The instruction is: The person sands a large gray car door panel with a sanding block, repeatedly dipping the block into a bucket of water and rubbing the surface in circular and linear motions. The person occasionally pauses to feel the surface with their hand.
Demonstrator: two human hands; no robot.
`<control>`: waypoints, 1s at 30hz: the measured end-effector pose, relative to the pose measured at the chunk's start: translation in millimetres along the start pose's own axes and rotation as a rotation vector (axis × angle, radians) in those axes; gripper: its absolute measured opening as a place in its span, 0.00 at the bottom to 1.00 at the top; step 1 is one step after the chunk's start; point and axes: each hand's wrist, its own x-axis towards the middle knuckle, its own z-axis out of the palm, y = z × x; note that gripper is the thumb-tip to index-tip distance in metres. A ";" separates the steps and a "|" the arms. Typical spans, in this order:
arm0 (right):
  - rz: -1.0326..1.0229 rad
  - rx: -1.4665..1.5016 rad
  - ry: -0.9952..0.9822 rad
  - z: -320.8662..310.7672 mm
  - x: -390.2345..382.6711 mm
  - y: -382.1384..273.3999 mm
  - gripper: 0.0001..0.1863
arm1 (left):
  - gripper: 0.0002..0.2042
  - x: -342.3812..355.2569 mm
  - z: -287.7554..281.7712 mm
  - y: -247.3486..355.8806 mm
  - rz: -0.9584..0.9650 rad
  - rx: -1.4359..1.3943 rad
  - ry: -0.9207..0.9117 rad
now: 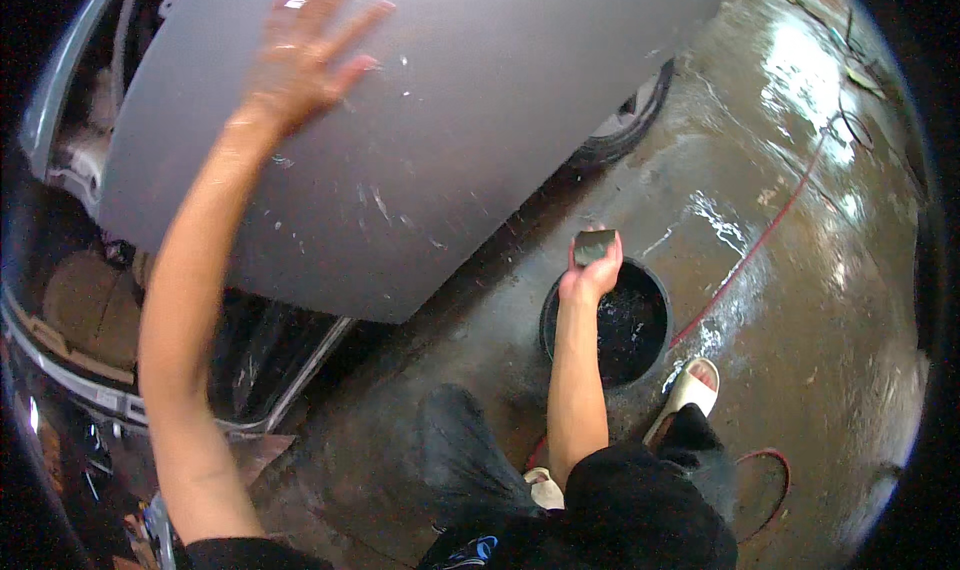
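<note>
Fingers spread, my left hand (300, 60) lies against the wet grey car door (330, 180) near its upper part. Water drops and pale streaks dot the panel below the hand. My right hand (595, 270) is closed round a dark grey-green rectangular pad (594, 247), perhaps a sanding pad; its exact kind cannot be made out. That hand is above the far rim of a round black bucket (660, 315), which holds dark liquid with bright reflections. My right forearm hides part of the bucket.
The open car body (85, 310) with its dark interior lies at the left. A wheel (635, 115) shows beyond the door. A red hose (770, 232) runs across the wet concrete floor (800, 370) to the right. My feet in light sandals (697, 385) stand near the bucket.
</note>
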 end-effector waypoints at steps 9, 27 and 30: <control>0.409 -0.142 0.430 -175.2 141.1 37.8 0.16 | 0.34 -102.8 -18.2 57.3 -0.151 -0.189 -0.221; 0.261 -0.012 -0.097 -101.4 111.3 49.0 0.27 | 0.32 -78.3 -36.6 -26.9 -0.525 0.077 -0.122; 0.234 0.010 -0.766 111.8 -59.7 12.0 0.24 | 0.34 -100.8 -5.8 59.0 -0.357 -0.135 -0.156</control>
